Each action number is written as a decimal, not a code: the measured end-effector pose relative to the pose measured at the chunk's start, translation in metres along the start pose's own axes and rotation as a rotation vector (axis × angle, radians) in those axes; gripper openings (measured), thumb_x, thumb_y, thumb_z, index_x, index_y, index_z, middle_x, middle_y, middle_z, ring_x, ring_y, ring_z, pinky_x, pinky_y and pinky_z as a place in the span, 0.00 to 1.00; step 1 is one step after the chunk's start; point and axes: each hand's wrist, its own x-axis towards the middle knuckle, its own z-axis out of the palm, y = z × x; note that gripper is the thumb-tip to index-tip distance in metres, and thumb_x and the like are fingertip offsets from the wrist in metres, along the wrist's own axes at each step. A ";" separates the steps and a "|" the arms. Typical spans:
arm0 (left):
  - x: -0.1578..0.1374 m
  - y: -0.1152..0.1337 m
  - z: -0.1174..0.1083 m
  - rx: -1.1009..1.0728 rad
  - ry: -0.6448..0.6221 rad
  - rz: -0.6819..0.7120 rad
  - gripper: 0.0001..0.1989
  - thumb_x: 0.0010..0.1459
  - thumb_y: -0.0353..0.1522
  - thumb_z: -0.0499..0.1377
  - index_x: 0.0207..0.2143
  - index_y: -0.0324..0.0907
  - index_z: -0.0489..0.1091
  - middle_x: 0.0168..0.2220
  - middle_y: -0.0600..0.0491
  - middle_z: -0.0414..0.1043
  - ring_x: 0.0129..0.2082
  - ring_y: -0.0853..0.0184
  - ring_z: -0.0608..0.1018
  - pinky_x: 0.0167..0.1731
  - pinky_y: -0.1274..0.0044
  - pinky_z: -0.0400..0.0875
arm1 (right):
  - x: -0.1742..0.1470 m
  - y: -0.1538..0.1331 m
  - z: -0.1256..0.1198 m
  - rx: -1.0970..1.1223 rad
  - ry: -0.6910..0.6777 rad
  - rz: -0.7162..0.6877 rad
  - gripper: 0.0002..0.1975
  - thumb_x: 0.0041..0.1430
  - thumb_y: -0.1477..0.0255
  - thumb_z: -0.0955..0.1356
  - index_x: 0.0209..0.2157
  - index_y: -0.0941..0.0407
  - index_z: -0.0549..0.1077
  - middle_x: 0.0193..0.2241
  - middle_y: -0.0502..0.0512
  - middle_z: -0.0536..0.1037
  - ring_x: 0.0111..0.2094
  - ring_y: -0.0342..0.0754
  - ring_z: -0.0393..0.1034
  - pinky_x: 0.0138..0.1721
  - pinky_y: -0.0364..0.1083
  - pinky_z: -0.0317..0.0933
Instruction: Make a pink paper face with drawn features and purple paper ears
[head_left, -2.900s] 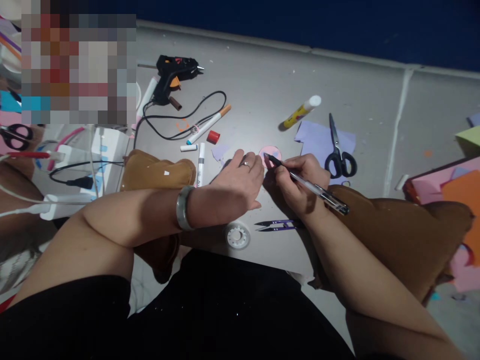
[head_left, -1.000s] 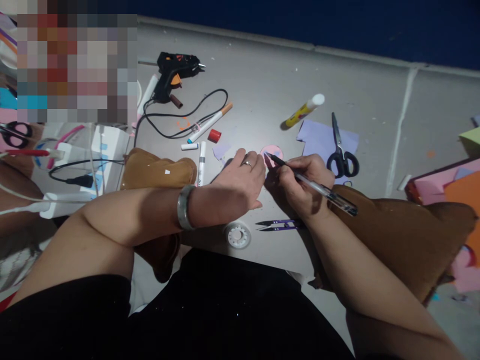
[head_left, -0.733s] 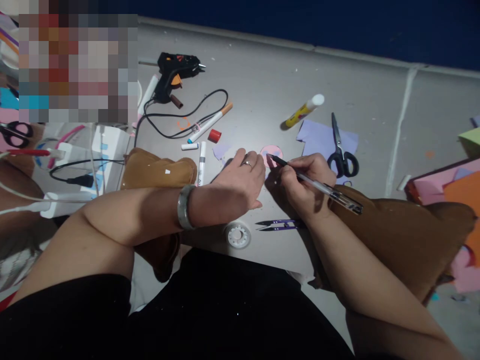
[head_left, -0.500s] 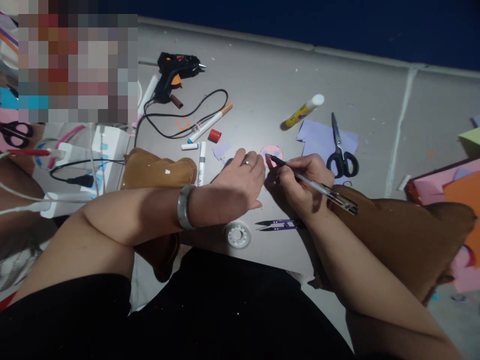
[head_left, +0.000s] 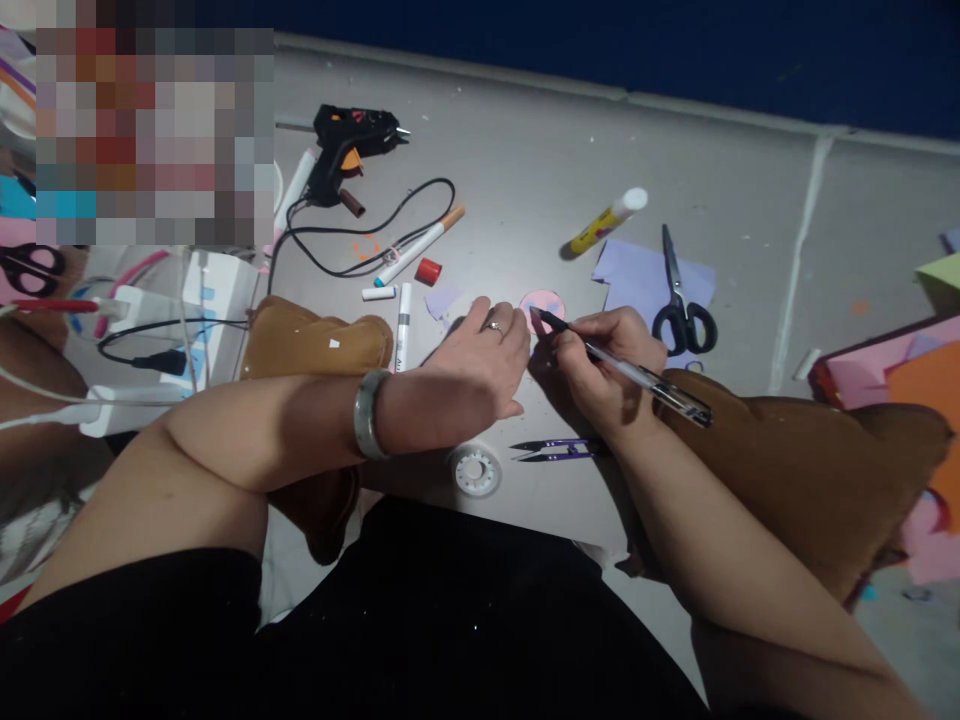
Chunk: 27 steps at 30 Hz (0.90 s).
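A grey table (head_left: 510, 170) is bordered by dark blue across the top of the frame. Near the centre lies a pink paper disc (head_left: 552, 304), already cut round, with bluish patches on it; whether these were drawn or glued cannot be told. A pen (head_left: 634, 372) is clamped between the thumb and fingers of the right hand (head_left: 611, 370), its tip held at the disc's left part. The left hand (head_left: 484, 365) is laid flat, palm down, fingers mostly together; whether the disc's edge is pressed by them cannot be told. The cutting is judged done and the marking under way; how much is left is not shown. Right of centre, scissors (head_left: 675, 285) are rested on purple paper (head_left: 626, 275), both left untouched.
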 end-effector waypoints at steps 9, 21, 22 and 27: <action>-0.002 -0.002 -0.003 -0.019 -0.006 0.015 0.39 0.78 0.46 0.56 0.77 0.22 0.63 0.76 0.27 0.68 0.74 0.42 0.71 0.77 0.56 0.58 | 0.000 -0.001 0.001 -0.007 0.028 0.002 0.06 0.61 0.63 0.72 0.36 0.48 0.74 0.26 0.49 0.79 0.26 0.51 0.76 0.30 0.51 0.74; -0.003 0.000 0.001 0.018 0.042 0.005 0.39 0.78 0.48 0.56 0.75 0.24 0.66 0.75 0.28 0.70 0.73 0.43 0.73 0.75 0.56 0.61 | 0.002 -0.006 0.002 0.007 0.089 -0.094 0.04 0.62 0.64 0.71 0.33 0.45 0.73 0.22 0.48 0.80 0.22 0.51 0.74 0.25 0.50 0.71; -0.003 0.000 0.001 0.024 0.046 0.010 0.39 0.79 0.48 0.55 0.75 0.24 0.65 0.75 0.28 0.70 0.73 0.43 0.73 0.76 0.56 0.61 | 0.002 -0.007 0.002 0.004 0.095 -0.089 0.04 0.62 0.63 0.71 0.33 0.45 0.73 0.23 0.48 0.80 0.22 0.51 0.74 0.26 0.51 0.71; -0.002 -0.001 0.001 0.033 0.032 0.008 0.38 0.78 0.49 0.56 0.75 0.27 0.67 0.75 0.30 0.70 0.73 0.44 0.73 0.75 0.57 0.62 | 0.000 -0.005 0.002 -0.008 0.041 0.005 0.06 0.62 0.61 0.71 0.36 0.48 0.74 0.26 0.50 0.81 0.26 0.53 0.77 0.30 0.53 0.74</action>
